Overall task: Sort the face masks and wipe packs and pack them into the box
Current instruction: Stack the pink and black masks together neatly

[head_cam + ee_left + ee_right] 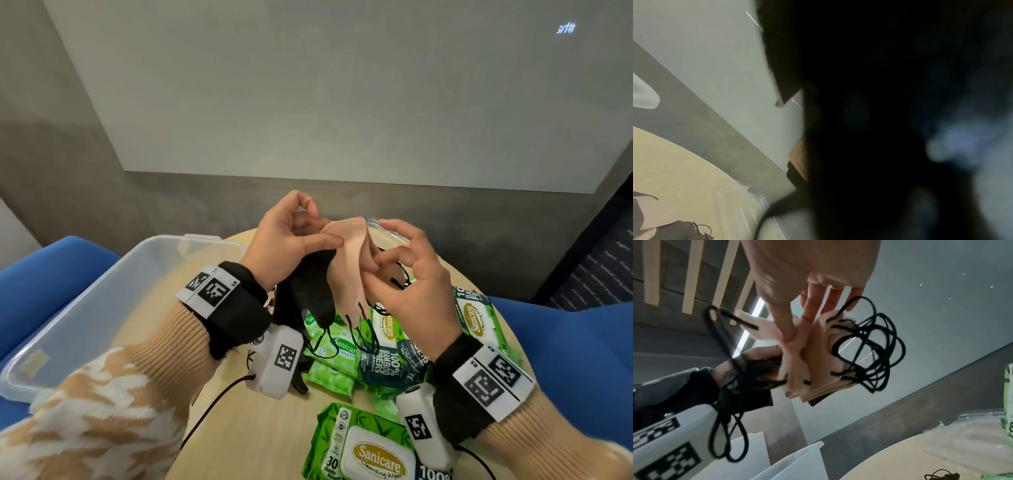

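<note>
head view: both my hands are up over the round table [260, 425]. my left hand [287, 236] pinches the beige masks [349, 267] with thumb pressed on their edge, black masks [308, 294] hanging below the palm. my right hand [411, 270] has fingers curled, thumb and fingertips nipping the same beige stack from the other side. black ear loops [869, 344] dangle tangled off the stack in the right wrist view. clear plastic box [102, 294] sits at left on the table, nothing seen in it. green wipe packs [370, 342] lie heaped beneath my hands; one big pack [363, 445] nearest me. left wrist view mostly dark, blurred.
</note>
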A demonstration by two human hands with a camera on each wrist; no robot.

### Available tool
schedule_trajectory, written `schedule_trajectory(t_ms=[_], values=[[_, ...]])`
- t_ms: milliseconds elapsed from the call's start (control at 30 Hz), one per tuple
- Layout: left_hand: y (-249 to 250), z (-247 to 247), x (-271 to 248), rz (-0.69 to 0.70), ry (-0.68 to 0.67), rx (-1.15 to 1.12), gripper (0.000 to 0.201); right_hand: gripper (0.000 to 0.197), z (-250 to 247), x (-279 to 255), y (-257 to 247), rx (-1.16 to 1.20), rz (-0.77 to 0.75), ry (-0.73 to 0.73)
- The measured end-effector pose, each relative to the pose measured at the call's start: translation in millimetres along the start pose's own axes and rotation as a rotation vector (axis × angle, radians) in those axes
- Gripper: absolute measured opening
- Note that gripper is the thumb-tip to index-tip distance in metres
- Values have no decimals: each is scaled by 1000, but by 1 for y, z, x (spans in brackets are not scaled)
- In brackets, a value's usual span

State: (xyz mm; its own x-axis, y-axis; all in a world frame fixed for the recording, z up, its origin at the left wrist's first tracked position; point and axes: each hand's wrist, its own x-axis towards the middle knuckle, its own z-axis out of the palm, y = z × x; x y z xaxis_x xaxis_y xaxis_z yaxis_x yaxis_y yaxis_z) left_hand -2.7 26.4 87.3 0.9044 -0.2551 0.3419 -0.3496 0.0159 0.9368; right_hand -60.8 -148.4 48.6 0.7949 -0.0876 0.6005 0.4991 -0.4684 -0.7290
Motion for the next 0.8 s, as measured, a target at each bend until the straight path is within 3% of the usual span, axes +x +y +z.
schedule_trajectory(t_ms=[233, 400, 533, 667, 800], values=[[-4, -6, 4, 10, 56, 53, 38, 41, -8, 2, 9, -100, 36, -82], [-3, -15, 7, 12, 86, 99, 36, 40, -14, 2, 20, -82, 188, -225], [-3, -18, 8, -20, 28, 156, 35, 33, -15, 6, 22, -71, 187, -108], [1, -8, 5, -44, -92, 183, 34, 66, -9, 13, 3, 24, 132, -156], [1, 3, 4, -47, -123, 161, 33, 74, -2, 14, -1, 41, 26, -209]])
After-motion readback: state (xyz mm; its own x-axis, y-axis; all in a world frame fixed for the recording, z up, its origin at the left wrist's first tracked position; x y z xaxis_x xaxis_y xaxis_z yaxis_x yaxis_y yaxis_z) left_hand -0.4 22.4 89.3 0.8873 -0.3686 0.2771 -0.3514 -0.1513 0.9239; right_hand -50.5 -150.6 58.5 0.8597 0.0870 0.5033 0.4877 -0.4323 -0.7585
